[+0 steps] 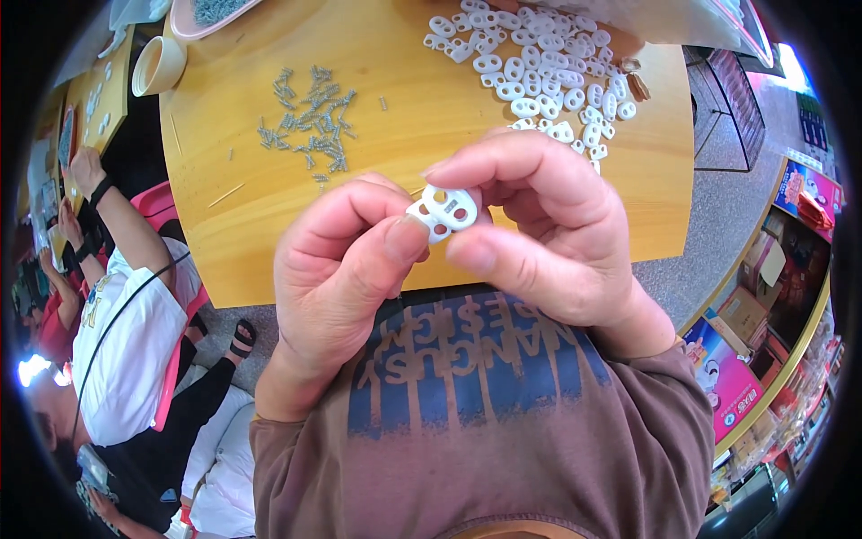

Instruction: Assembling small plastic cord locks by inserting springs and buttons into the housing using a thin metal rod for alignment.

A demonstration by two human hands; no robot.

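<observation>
Filling the upper middle, a yellow wood-grain table (pixel 215 171). Off to the left, seated, a person in a white shirt (pixel 135 350). Beyond the table's right edge, a black mesh basket (pixel 725 108). Over the table's far right portion, a heap of white pieces (pixel 537 76), mostly oval with two holes. Nearer, in front of the brown shirt, a right hand (pixel 566 238), curved, thumb and forefinger well parted, forefinger at the top edge of a white connector (pixel 437 213), thumb near its lower right; impossible to say how firmly gripped, with the other fingers partly hidden. Opposite, a left hand (pixel 334 260), fingers curled and thumb pressed down, pinching the connector's left end, raised between both hands above the near edge. Left of centre, a loose cluster of metal springs (pixel 319 121); at far left, a round cream tub (pixel 160 67). Smallest, a thin wooden stick (pixel 226 195) and one lone spring (pixel 383 103).
</observation>
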